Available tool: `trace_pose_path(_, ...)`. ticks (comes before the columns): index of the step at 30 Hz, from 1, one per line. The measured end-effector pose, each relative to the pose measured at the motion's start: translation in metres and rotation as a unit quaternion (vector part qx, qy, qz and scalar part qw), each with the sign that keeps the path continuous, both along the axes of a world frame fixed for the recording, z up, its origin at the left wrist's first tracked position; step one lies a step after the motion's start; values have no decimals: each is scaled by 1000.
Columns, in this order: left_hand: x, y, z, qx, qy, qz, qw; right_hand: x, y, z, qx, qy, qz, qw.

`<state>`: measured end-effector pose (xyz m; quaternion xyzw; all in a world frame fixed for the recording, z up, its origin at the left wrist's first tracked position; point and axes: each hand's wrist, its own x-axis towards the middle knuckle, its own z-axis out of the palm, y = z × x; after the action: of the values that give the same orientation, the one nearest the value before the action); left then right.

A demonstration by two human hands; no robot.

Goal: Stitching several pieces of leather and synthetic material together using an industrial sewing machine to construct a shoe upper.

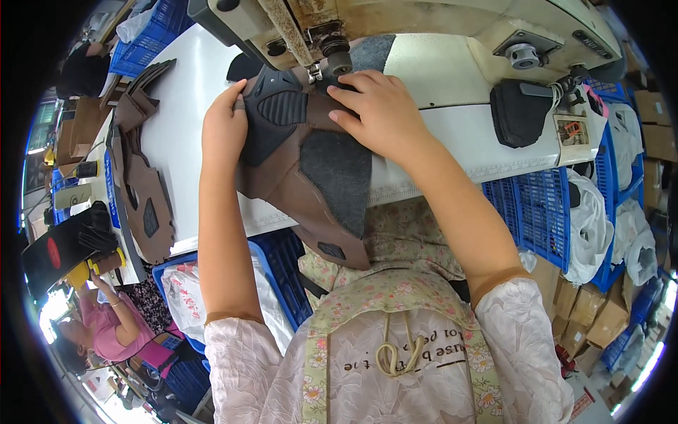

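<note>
A brown and black sewn panel point(282, 180) lies under the sewing machine's presser foot point(315, 73) and hangs over the table's near edge toward my lap. It carries a dark ribbed moulded piece point(282, 107) and a dark grey felt-like patch point(337, 177). My left hand point(224, 127) is closed on the panel's left edge, with a dark ring on one finger; some fingertips are hidden. On the right, close to the needle area, my right hand point(385, 109) rests on the panel with fingers stretched and the thumb apart from them.
The sewing machine point(424, 18) arches over the white table point(452, 141). Brown cut pieces point(145, 191) lie along the left edge. A black padded piece point(519, 113) sits at right. Blue crates point(540, 212) stand below. Another person point(116, 318) works at lower left.
</note>
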<state>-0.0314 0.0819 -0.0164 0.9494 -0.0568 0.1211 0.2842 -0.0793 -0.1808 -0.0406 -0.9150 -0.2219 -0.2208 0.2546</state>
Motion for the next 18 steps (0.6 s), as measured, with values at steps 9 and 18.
trace_pose_path(9, -68, -110, 34, 175, -2, -113, 978, 23, -15, -7, 56, 79, 38, 995)
trace_pose_path(18, -77, -152, 21, 306, 74, -81, 946, 50, -26, -9, 70, 151, 88, 982)
